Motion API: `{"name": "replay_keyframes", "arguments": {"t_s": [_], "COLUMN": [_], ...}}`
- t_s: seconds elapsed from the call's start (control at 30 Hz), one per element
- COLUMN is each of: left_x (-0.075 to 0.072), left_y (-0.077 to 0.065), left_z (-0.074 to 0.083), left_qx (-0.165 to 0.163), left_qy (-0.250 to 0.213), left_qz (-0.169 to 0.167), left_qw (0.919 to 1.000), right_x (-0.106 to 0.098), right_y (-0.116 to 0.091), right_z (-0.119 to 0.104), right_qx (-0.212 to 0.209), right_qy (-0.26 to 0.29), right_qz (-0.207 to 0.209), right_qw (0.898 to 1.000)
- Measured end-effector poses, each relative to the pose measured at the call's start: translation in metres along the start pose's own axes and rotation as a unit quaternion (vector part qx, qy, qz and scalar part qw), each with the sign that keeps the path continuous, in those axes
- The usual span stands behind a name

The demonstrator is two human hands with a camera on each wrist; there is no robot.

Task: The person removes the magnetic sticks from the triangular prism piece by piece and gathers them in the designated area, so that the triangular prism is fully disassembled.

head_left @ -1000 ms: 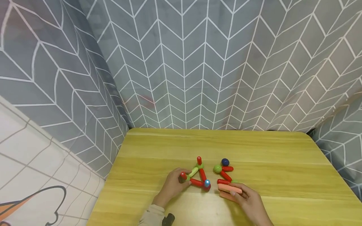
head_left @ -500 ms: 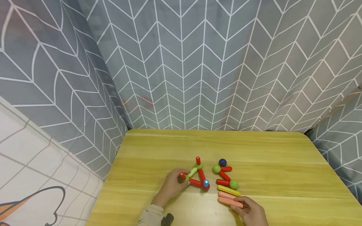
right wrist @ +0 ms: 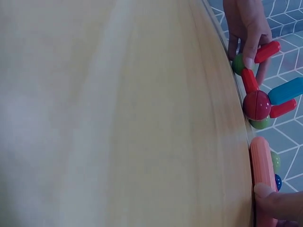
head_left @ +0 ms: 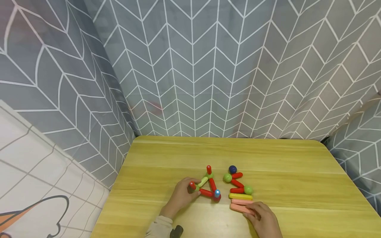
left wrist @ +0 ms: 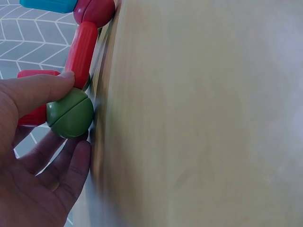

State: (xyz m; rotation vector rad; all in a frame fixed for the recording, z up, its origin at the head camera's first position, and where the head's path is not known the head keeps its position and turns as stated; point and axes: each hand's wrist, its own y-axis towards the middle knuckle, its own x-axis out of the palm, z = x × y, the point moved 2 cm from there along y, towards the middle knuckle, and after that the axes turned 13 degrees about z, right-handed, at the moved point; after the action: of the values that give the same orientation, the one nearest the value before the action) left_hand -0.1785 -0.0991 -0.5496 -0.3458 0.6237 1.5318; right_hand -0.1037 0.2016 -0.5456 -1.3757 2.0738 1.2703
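My left hand (head_left: 181, 195) grips a green ball (left wrist: 71, 113) at the near left corner of a triangular frame of magnetic rods and balls. Red rods (head_left: 206, 192) and a pale green rod (head_left: 203, 181) form its sides. Two red rods and a blue rod (head_left: 217, 192) stand up from its corners; the blue one rises from a dark red ball (left wrist: 94, 10). On the right, my right hand (head_left: 263, 216) pinches the right end of a pink rod (right wrist: 263, 161). A second pink rod (head_left: 241, 201) lies just beyond it, then a yellow rod (head_left: 240, 196).
Beyond the yellow rod lie short red rods (head_left: 237, 183), a green ball (head_left: 227, 178), another green ball (head_left: 248, 189) and a navy ball (head_left: 232, 169). The wooden table (head_left: 297, 185) ends at a grey patterned curtain (head_left: 202, 82).
My right hand first drew the two pink rods toward me, uncovering the yellow rod, then moved slightly forward again. The yellow rod has turned straighter. My left hand and the frame have stayed put.
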Motion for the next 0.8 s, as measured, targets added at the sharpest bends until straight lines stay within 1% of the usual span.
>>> {"name": "replay_keyframes", "arguments": {"t_s": [0.13,0.27,0.37,0.43,0.5,0.57,0.63,0.73,0.8], "left_x": [0.0,0.001,0.002,0.002,0.002,0.002,0.002,0.003,0.004], "left_y": [0.0,0.0,0.0,0.001,0.0,0.0,-0.001,-0.002,-0.002], "left_z": [0.001,0.001,0.001,0.001,0.001,0.002,0.004,0.006,0.007], "left_qx": [0.007,0.009,0.007,0.006,0.006,0.006,0.006,0.007,0.009], "left_qy": [0.01,0.014,0.014,0.014,0.017,0.018,0.019,0.017,0.021], "left_qz": [0.001,-0.001,0.001,0.004,0.006,0.008,0.008,0.008,0.008], "left_qw": [0.9999,0.9999,0.9999,0.9999,0.9998,0.9998,0.9998,0.9998,0.9997], "right_x": [0.001,0.001,0.002,0.004,0.007,0.012,0.017,0.027,0.032], "right_y": [0.004,0.009,0.016,0.023,0.031,0.039,0.045,0.051,0.052], "right_z": [0.001,-0.002,-0.011,-0.022,-0.036,-0.05,-0.063,-0.075,-0.078], "right_qx": [-0.012,-0.023,-0.03,-0.03,-0.031,-0.02,-0.022,-0.055,-0.089], "right_qy": [-0.009,-0.017,-0.002,0.026,0.07,0.114,0.142,0.145,0.132], "right_qz": [0.001,0.026,0.055,0.059,0.045,0.007,-0.028,-0.059,-0.063], "right_qw": [1.0,0.999,0.998,0.997,0.996,0.993,0.989,0.986,0.985]}}
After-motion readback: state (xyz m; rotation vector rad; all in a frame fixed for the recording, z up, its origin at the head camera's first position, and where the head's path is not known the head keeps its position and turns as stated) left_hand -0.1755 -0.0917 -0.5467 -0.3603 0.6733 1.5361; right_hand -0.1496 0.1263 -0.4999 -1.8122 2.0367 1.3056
